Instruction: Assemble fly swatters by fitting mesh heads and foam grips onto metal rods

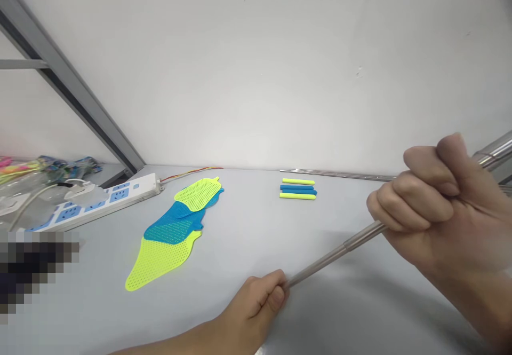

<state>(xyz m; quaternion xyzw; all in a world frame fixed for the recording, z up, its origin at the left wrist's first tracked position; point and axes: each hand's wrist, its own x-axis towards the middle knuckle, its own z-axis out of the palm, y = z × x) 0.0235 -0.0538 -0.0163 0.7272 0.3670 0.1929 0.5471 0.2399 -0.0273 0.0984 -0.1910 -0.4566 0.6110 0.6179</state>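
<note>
A shiny telescopic metal rod [332, 256] slants across in front of me, thin at its lower left and thicker at its upper right. My left hand [260, 307] is closed around the thin lower end. Higher up, my right hand [432, 200] makes a fist around the rod, and a thicker section shows beyond it. Perforated plastic fly swatter heads lie overlapping to the left: a yellow-green one on top [198, 194], blue [174, 224] in the middle, and another yellow-green one [160, 261] nearest me. Several short yellow-green and blue plastic tubes [298, 196] lie side by side behind my hands.
More thin metal rods [340, 174] lie along the wall [256, 77]. A white power strip [132, 192] with plugs and cables is at the left, near a grey metal frame post [80, 88]. Colourful packaged items [68, 168] lie beyond it. A dark pixelated patch covers the lower left.
</note>
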